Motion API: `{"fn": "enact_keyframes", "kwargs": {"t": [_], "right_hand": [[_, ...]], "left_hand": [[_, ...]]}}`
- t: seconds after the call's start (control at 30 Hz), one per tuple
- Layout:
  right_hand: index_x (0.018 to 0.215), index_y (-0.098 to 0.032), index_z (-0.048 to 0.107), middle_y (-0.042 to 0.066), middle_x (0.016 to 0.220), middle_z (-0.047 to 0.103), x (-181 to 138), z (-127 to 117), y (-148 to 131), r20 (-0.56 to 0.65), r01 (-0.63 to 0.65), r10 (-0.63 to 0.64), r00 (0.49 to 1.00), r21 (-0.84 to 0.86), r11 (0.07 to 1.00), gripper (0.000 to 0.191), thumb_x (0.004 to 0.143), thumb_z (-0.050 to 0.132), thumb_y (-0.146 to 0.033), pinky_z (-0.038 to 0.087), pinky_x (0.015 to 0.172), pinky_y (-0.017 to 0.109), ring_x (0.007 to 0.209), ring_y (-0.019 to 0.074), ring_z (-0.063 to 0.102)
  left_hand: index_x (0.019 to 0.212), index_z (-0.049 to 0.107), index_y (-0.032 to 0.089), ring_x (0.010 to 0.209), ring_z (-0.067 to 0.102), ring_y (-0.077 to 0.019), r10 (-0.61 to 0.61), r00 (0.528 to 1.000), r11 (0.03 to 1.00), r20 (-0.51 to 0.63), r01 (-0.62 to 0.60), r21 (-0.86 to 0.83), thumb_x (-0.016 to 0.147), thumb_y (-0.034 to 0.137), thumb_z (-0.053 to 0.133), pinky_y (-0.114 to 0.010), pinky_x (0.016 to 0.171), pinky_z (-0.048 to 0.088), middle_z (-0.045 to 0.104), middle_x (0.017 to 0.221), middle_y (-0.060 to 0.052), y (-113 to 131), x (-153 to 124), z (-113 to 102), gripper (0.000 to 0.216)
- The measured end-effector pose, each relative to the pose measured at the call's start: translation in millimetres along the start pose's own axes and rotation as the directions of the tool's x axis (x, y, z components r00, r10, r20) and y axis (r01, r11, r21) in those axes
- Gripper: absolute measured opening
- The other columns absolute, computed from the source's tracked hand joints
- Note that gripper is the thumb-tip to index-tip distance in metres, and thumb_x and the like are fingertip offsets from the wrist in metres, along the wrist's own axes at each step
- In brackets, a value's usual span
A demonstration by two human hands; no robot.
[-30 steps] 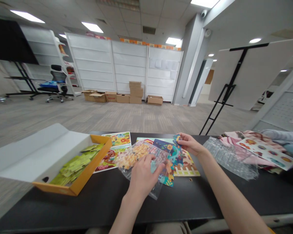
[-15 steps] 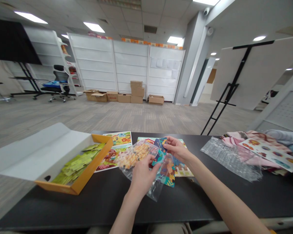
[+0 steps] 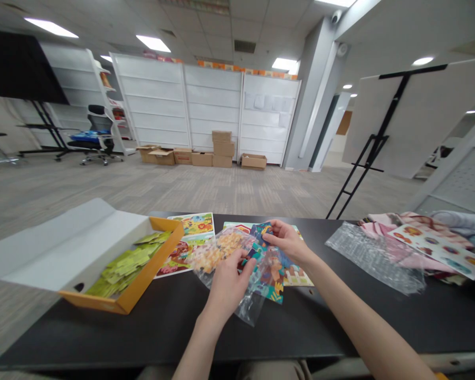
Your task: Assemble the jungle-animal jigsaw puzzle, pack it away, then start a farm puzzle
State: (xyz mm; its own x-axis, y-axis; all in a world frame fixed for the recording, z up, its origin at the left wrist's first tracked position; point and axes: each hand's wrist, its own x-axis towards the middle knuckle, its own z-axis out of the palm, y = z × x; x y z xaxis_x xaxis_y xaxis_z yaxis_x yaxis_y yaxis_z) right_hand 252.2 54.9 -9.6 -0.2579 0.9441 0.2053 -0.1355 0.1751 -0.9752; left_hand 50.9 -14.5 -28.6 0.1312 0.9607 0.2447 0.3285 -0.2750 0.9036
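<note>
My right hand [image 3: 287, 241] pinches a dark blue jigsaw puzzle piece [image 3: 260, 230] by its right edge. Close beside it, my left hand [image 3: 230, 277] is closed, thumb and fingers gripping a teal jigsaw puzzle piece [image 3: 257, 252]; part of this grip is hidden by the fingers. Left of and under that hand lies a clear plastic bag [image 3: 250, 311] with several beige-orange pieces [image 3: 220, 249] in it. Beneath both hands is a colourful printed picture [image 3: 275, 293] in blue, teal and orange, partly covered. Another picture with a white fence [image 3: 295, 277] lies behind it.
On the left of the black table [image 3: 174, 327] stands an open yellow box [image 3: 142, 277] holding several green packets [image 3: 130, 266]. Printed picture boards [image 3: 198, 224] lie beside it. To the right are a bubble-wrap bag [image 3: 372, 258], folded cloths [image 3: 415, 221] and a sticker sheet [image 3: 439, 250].
My left hand has shifted slightly left and down, and more of the teal piece shows beside its fingers. The right hand has moved slightly left with the dark blue piece.
</note>
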Motion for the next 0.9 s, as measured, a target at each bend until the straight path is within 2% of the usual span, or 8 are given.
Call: {"fn": "enact_keyframes", "kwargs": {"t": [0.17,0.37,0.5,0.57,0.63,0.77,0.83,0.9], "right_hand": [[0.095,-0.020,0.064,-0.001,0.086,0.071,-4,10,1,-0.001,-0.056,0.056,0.998,0.014,0.998,0.035,0.075,0.086,-0.039,0.051,0.061,0.022,0.068,0.0103,0.064],[0.100,-0.021,0.066,0.000,0.092,0.072,-13,23,-1,0.025,-0.087,0.086,0.996,0.017,0.996,0.034,0.077,0.084,-0.039,0.052,0.065,0.021,0.076,0.0112,0.066],[0.097,-0.020,0.067,0.000,0.087,0.071,-15,29,-4,0.044,-0.115,0.114,0.993,0.027,0.993,0.037,0.073,0.086,-0.041,0.051,0.062,0.021,0.071,0.0109,0.064],[0.092,-0.020,0.068,-0.001,0.079,0.069,-13,31,-2,0.016,-0.132,0.132,0.991,0.014,0.991,0.036,0.074,0.085,-0.046,0.050,0.058,0.022,0.064,0.0105,0.060],[0.086,-0.019,0.069,-0.001,0.075,0.066,-10,30,0,-0.060,-0.114,0.114,0.992,0.005,0.994,0.036,0.074,0.083,-0.051,0.049,0.057,0.023,0.063,0.0110,0.058],[0.081,-0.020,0.071,-0.001,0.078,0.065,-4,21,1,-0.256,-0.009,0.015,0.967,0.024,1.000,0.035,0.071,0.085,-0.050,0.048,0.060,0.023,0.067,0.0111,0.056],[0.080,-0.020,0.072,-0.001,0.076,0.065,-4,18,-2,-0.261,-0.011,0.024,0.965,0.052,0.999,0.035,0.070,0.086,-0.050,0.045,0.058,0.023,0.064,0.0102,0.054],[0.081,-0.020,0.072,-0.001,0.073,0.064,-6,19,-5,-0.200,-0.043,0.053,0.978,0.056,0.998,0.036,0.068,0.087,-0.050,0.044,0.056,0.023,0.061,0.0103,0.053]], "left_hand": [[0.085,0.056,0.021,0.067,0.071,-0.0203,-0.052,0.997,0.977,-0.052,0.040,-0.211,0.089,0.046,0.058,-0.027,0.060,0.049,0.066,0.073,0.000,5,3,-3,0.026],[0.092,0.056,0.021,0.062,0.070,-0.0191,-0.057,0.984,0.990,-0.170,0.034,-0.133,0.087,0.044,0.064,-0.026,0.056,0.049,0.068,0.074,0.000,0,2,-2,0.026],[0.100,0.054,0.020,0.061,0.069,-0.0170,-0.090,0.994,0.946,-0.056,0.068,-0.317,0.083,0.042,0.068,-0.028,0.059,0.053,0.071,0.084,-0.002,0,3,0,0.031],[0.099,0.057,0.019,0.063,0.068,-0.0168,-0.076,0.997,0.935,0.007,0.074,-0.348,0.083,0.040,0.068,-0.029,0.062,0.054,0.071,0.082,-0.002,0,3,0,0.029],[0.093,0.060,0.018,0.065,0.067,-0.0168,-0.061,0.997,0.940,0.041,0.071,-0.333,0.084,0.040,0.067,-0.028,0.064,0.054,0.070,0.079,-0.002,0,4,-2,0.025],[0.091,0.061,0.018,0.066,0.068,-0.0175,-0.079,0.997,0.948,0.001,0.075,-0.308,0.086,0.041,0.065,-0.029,0.064,0.054,0.069,0.080,-0.002,-5,5,-3,0.023],[0.093,0.061,0.019,0.068,0.070,-0.0195,-0.104,0.993,0.954,-0.058,0.083,-0.290,0.087,0.041,0.063,-0.030,0.064,0.055,0.070,0.079,-0.003,-9,7,-3,0.024],[0.095,0.061,0.019,0.072,0.072,-0.0221,-0.124,0.987,0.954,-0.101,0.090,-0.285,0.088,0.042,0.062,-0.032,0.066,0.057,0.071,0.077,-0.004,-12,8,-2,0.025]]}}
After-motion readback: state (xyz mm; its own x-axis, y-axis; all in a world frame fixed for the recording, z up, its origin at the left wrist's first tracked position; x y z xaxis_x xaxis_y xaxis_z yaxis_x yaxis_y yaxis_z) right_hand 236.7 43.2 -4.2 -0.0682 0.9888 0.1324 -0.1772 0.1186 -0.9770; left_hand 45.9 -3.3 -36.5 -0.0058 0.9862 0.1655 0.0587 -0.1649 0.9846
